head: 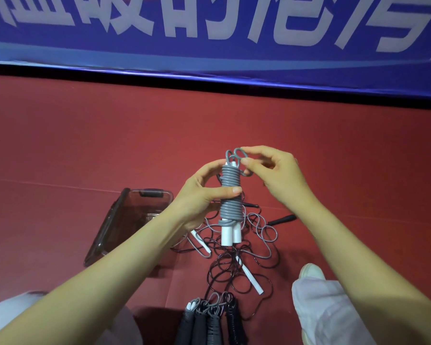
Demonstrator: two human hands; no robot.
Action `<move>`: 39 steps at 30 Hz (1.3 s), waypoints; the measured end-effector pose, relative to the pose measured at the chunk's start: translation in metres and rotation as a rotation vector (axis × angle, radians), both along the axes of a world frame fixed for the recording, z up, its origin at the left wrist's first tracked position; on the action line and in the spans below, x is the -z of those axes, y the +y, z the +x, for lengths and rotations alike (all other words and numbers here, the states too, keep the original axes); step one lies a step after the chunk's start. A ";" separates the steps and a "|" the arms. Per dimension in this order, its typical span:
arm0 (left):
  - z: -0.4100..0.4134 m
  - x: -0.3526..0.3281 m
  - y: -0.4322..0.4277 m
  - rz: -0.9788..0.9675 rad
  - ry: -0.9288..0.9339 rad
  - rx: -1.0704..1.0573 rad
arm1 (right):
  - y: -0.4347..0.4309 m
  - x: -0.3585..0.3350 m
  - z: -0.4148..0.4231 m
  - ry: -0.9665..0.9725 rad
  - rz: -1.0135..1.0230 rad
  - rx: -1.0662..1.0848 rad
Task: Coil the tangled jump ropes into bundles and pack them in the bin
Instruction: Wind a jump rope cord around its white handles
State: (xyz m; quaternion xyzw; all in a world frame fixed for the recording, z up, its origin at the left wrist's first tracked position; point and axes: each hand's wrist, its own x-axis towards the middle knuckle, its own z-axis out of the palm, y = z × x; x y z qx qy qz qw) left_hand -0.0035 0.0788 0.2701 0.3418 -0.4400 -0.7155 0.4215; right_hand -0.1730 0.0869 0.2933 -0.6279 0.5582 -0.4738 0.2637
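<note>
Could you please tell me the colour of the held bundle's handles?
The handles are white; the head view shows them best.

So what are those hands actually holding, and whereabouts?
The left hand grips the grey rope bundle around its middle. The right hand pinches the loop of cord sticking out at the bundle's top.
</note>
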 end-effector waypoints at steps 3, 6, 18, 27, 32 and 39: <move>-0.002 0.002 0.001 0.003 -0.001 0.005 | 0.001 0.005 0.002 0.202 -0.037 0.118; -0.003 0.003 0.001 0.002 -0.004 0.010 | 0.003 0.007 0.007 0.388 -0.105 0.201; -0.007 0.012 0.006 -0.183 -0.064 -0.009 | 0.015 -0.006 0.016 0.829 -0.083 0.247; -0.012 0.013 0.011 -0.226 -0.082 0.002 | 0.017 -0.013 0.013 0.900 0.044 0.211; -0.009 0.022 0.008 -0.397 -0.249 0.038 | 0.015 -0.011 0.010 0.817 0.142 0.209; -0.008 0.021 0.002 -0.576 -0.408 0.017 | 0.011 0.009 0.008 0.563 0.082 0.266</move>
